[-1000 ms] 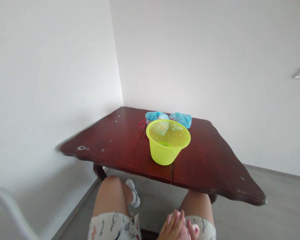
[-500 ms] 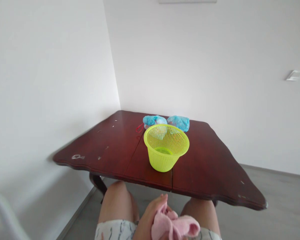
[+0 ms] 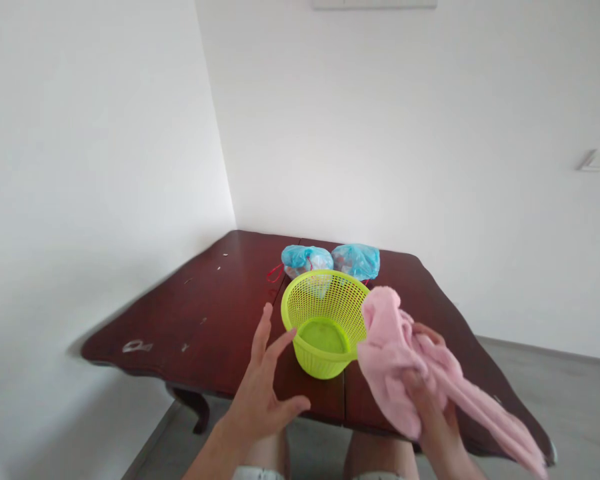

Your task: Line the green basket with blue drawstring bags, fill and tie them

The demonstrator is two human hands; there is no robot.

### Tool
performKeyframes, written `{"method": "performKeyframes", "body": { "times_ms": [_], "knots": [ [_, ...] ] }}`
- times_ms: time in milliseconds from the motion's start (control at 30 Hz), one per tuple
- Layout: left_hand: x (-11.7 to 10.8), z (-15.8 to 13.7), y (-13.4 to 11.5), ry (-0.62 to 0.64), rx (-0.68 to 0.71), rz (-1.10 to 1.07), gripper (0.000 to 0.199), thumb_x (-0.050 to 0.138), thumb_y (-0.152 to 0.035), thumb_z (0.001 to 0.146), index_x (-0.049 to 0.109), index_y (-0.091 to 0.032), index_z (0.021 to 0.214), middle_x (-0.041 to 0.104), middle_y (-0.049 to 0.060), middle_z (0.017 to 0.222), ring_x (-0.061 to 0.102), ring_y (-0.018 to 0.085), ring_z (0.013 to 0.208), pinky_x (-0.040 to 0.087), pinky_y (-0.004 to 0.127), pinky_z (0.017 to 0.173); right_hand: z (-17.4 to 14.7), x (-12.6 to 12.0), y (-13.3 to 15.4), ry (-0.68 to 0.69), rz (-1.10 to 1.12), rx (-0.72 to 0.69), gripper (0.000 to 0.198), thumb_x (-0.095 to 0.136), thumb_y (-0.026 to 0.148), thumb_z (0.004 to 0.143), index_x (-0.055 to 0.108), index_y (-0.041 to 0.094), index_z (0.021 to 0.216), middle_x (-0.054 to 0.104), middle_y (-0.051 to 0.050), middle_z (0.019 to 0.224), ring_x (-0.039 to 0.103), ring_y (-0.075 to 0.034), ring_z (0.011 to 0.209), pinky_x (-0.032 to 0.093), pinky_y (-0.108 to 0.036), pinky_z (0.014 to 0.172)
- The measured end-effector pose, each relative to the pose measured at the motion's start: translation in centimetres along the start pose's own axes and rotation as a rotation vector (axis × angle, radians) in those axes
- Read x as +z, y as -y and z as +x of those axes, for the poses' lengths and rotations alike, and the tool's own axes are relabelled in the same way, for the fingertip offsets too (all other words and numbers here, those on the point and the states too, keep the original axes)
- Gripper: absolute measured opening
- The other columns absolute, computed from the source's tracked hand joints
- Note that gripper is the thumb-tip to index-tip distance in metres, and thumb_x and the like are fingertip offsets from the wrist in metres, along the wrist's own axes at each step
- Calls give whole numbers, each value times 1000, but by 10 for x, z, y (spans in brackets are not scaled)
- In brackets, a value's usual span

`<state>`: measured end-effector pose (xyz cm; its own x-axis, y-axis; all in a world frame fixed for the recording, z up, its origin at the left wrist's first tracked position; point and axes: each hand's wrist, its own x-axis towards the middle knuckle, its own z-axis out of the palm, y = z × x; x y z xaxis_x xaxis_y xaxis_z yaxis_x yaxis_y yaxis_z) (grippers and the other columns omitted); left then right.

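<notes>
Head view, from the left: the dark red table (image 3: 215, 320) spreads out in front of me, with a few pale marks on its near left part. Next comes my left hand (image 3: 263, 390), best used lightly, I judge, since a hard push on a rim could tip so light a thing. It holds nothing: fingers apart and pointing forward, thumb out to the right, palm turned inward. Its index fingertip is at the rim of the yellow-green basket (image 3: 319, 365), though I cannot tell whether they touch. The basket stands upright near the table's front edge, and its green bottom shows. Behind it lie a red loop (image 3: 276, 273), then two blue bags (image 3: 307, 257) (image 3: 356, 260) side by side.

To the right, the pink cloth (image 3: 387, 353) is up in the air, its upper bunch overlapping the basket's right rim in this view. Handling it well probably means gathering the long tail, which could snag or drag. My right hand (image 3: 434, 413) is closed around its middle, thumb on the near side, fingers mostly hidden behind, forearm coming up from the lower right. The tail slants down beyond my wrist.
</notes>
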<state>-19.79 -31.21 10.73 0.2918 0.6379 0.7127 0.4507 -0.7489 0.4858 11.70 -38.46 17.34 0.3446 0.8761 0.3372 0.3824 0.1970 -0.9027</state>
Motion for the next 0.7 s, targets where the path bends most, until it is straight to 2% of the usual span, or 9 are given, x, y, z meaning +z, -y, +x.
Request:
{"method": "performKeyframes", "body": {
  "times_ms": [33, 100, 167, 267, 333, 433, 500, 567, 700],
  "knots": [
    [4, 13, 7, 8, -65, -20, 112, 71, -95, 101, 37, -35, 189, -11, 17, 205, 4, 55, 188, 35, 82, 142, 27, 9, 6, -82, 68, -9, 75, 73, 76, 108, 53, 36, 169, 66, -16, 166, 62, -40, 160, 61, -64, 128],
    [16, 32, 23, 40, -135, -74, 123, 80, -98, 91, 38, -33, 187, -3, 23, 204, 8, 60, 186, 36, 87, 138, 78, 35, 18, 12, 135, 13, 82, 80, 83, 99, 60, 33, 161, 73, -15, 157, 72, -40, 147, 64, -60, 124],
    [32, 39, 38, 68, -187, -149, 124, 89, -93, 87, 41, -31, 182, 29, 29, 195, 33, 60, 180, 43, 85, 135, 117, 66, 23, 357, 98, 67, 83, 82, 90, 91, 71, 28, 146, 82, -15, 139, 78, -40, 133, 65, -58, 119],
    [50, 36, 56, 55, -259, -240, 122, 95, -92, 81, 45, -28, 171, 66, 22, 160, 72, 50, 148, 60, 73, 122, 145, 103, 20, 879, -44, 239, 58, 75, 77, 105, 80, 23, 125, 86, -13, 124, 82, -32, 114, 67, -48, 109],
    [57, 33, 62, 6, -276, -240, 125, 95, -100, 72, 48, -28, 162, 68, 18, 151, 79, 46, 132, 66, 68, 112, 152, 112, 17, 1082, -161, 315, 55, 64, 73, 113, 81, 21, 111, 85, -11, 108, 80, -26, 96, 66, -40, 92],
    [61, 35, 63, -49, -253, -214, 123, 91, -108, 64, 51, -28, 149, 59, 21, 164, 76, 48, 138, 67, 67, 111, 161, 101, 20, 1268, -302, 295, 59, 58, 76, 114, 79, 22, 108, 78, -6, 89, 74, -21, 76, 58, -33, 72],
    [61, 40, 63, -52, -231, -212, 119, 89, -109, 63, 52, -29, 143, 50, 23, 175, 69, 50, 150, 64, 70, 116, 172, 87, 21, 1358, -426, 126, 51, 62, 71, 113, 80, 24, 106, 77, -4, 85, 72, -21, 72, 55, -33, 71],
    [60, 44, 63, -36, -214, -212, 118, 88, -110, 62, 52, -30, 141, 46, 23, 179, 64, 52, 157, 61, 72, 120, 187, 73, 17, 1370, -656, -162, 38, 74, 61, 106, 82, 25, 99, 77, -6, 86, 72, -23, 74, 55, -36, 74],
    [58, 47, 63, 9, -205, -234, 112, 86, -109, 68, 51, -31, 141, 41, 25, 182, 62, 50, 159, 59, 72, 122, 219, 66, -2, 1238, -957, -781, 32, 96, 33, 87, 84, 21, 115, 82, -16, 119, 77, -34, 103, 60, -46, 92]
  ]
}}
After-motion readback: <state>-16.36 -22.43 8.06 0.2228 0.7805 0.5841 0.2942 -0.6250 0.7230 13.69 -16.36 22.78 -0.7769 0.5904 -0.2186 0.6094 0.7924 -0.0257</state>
